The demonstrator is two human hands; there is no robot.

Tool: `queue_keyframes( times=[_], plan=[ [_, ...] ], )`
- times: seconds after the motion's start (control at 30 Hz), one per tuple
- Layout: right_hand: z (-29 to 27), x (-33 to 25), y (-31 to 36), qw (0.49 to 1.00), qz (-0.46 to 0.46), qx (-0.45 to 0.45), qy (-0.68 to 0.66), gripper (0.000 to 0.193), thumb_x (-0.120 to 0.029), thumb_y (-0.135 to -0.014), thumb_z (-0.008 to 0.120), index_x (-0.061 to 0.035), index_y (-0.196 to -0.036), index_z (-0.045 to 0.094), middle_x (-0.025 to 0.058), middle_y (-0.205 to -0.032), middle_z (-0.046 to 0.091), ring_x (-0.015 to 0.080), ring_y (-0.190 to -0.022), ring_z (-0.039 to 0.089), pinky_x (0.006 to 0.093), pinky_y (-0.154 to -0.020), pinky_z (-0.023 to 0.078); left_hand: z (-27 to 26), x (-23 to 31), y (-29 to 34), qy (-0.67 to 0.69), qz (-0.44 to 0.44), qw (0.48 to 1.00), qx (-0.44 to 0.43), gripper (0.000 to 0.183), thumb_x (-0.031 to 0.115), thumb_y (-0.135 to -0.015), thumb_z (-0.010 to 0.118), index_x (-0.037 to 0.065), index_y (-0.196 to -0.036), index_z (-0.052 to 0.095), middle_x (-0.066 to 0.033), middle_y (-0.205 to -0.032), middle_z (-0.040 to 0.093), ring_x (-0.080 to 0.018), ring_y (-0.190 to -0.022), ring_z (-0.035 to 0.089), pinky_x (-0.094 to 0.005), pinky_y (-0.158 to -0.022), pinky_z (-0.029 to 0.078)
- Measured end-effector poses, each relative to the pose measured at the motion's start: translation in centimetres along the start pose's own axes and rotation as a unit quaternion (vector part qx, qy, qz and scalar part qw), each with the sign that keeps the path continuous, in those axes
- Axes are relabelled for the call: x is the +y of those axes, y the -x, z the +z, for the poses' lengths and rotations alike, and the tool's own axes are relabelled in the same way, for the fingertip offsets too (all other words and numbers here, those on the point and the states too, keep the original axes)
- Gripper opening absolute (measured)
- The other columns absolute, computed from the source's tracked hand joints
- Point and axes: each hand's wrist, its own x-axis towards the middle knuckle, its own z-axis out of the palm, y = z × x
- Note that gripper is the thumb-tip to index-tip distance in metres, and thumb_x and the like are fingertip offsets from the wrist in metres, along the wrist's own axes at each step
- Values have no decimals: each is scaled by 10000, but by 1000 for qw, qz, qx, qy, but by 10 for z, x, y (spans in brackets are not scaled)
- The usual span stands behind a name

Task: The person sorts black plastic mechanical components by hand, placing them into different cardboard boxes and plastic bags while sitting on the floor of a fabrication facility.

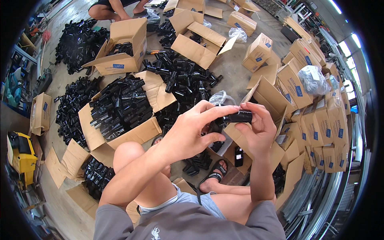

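Observation:
In front of my chest, both hands hold one glossy black tube-like fitting (240, 117). My right hand (260, 130) is closed on its round end, fingers above and thumb below. My left hand (192, 126) grips its other side, the index finger stretched along the top to the right fingertips and the thumb lower down. The left fingers partly hide the fitting. Just beyond the hands shows a clear plastic bag (222, 98); whether a finger touches it I cannot tell. Below the hands lies a black rectangular thing with a white label (239, 157).
An open carton (136, 132) full of black fittings stands left of my knees. Loose piles of fittings (76, 46) cover the floor around it. Stacked cartons (320, 124) rise at the right beside long metal profiles (316, 204). Another person (116, 10) crouches at the far left.

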Motion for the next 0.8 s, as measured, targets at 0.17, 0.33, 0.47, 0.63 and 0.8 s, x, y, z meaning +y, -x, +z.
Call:
queue_keyframes(
  times=[0.17,0.33,0.47,0.63,0.8],
  plan=[
    [9,2,6,948,174,47,-260,535,52,-877,752,52,-1368,538,144,-1231,673,177,-1114,657,333,-982,551,5,-2,-2,2,36,999,26,703,17,-747,827,202,-1391,612,-117,-1084,615,-267,-923,664,-360,-779,568],
    [18,4,10,928,182,76,-315,514,41,-901,727,63,-1378,537,141,-1228,676,186,-1122,661,332,-983,551,6,-5,-4,20,44,998,49,697,10,-734,831,185,-1375,622,-120,-1106,618,-273,-949,673,-361,-788,575],
    [24,-3,10,921,178,102,-332,520,38,-903,722,71,-1387,535,146,-1224,679,196,-1099,677,335,-965,567,2,-1,-5,15,25,999,30,687,-22,-743,842,155,-1370,626,-74,-1216,595,-200,-1084,658,-345,-872,632],
    [30,2,16,912,176,124,-348,525,9,-902,739,77,-1382,539,152,-1232,674,205,-1089,681,343,-934,591,1,0,-4,18,14,999,29,677,-30,-746,836,151,-1365,628,-75,-1208,596,-202,-1081,673,-349,-876,630],
    [36,3,18,910,175,151,-345,541,-25,-894,762,76,-1379,543,157,-1231,673,208,-1076,685,338,-896,612,2,-3,-3,25,7,999,48,652,-26,-759,831,143,-1357,635,-76,-1191,600,-196,-1057,686,-336,-862,631]
  ],
)
